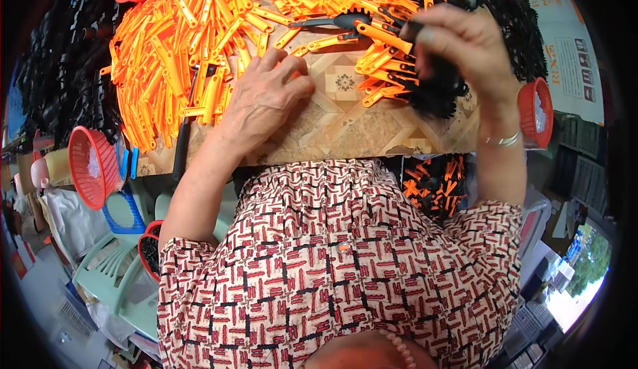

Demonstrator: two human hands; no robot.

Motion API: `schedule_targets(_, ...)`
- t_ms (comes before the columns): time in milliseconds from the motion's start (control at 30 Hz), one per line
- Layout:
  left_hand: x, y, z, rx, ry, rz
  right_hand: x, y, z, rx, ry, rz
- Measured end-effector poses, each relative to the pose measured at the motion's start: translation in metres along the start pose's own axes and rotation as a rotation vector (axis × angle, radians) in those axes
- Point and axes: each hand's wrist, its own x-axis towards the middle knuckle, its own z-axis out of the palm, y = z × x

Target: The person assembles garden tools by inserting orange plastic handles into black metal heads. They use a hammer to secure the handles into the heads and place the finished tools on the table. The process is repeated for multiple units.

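Observation:
My left hand (269,96) rests at the right edge of a big heap of orange plastic handles (159,56), fingers curled down; whatever lies under the fingertips is hidden. My right hand (462,43), smeared by motion, is raised above the table's right side. Its fingers are closed at the end of an orange handle (385,38) beside a dark part, seemingly one black kitchen utensil. Below it lies a stack of orange-handled black utensils (385,76), their dark heads blurred. A black pasta server (352,20) lies just beyond, its toothed head toward the right.
The table (332,126) has a patterned top. Black utensil parts are piled at the far left (60,70) and far right (512,16). Red baskets stand at the left (80,169) and right (524,113) edges. A black-handled tool (181,146) leans over the front edge.

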Motion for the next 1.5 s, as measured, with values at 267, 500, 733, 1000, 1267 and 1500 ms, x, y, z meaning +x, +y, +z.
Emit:
schedule_targets(267,-0.008,0.012,-0.013,-0.009,0.004,-0.074,-0.051,0.051,0.1,0.367,-0.044,0.271)
schedule_targets(500,-0.02,0.031,-0.035,-0.584,0.135,-0.186,-0.05,0.072,0.118,0.294,-0.003,0.283)
schedule_targets(733,-0.017,0.044,-0.034,-0.348,0.191,-0.062,-0.047,0.063,0.123,0.148,-0.047,0.271)
schedule_targets(1000,-0.019,0.042,-0.032,-0.363,0.118,-0.053,-0.044,0.065,0.126,0.163,-0.094,0.318)
schedule_targets(1267,-0.02,0.038,-0.032,-0.416,0.077,-0.056,-0.038,0.071,0.123,0.232,-0.173,0.408)
schedule_targets(1500,-0.02,0.041,-0.031,-0.452,0.04,-0.085,-0.036,0.07,0.124,0.137,-0.231,0.314)
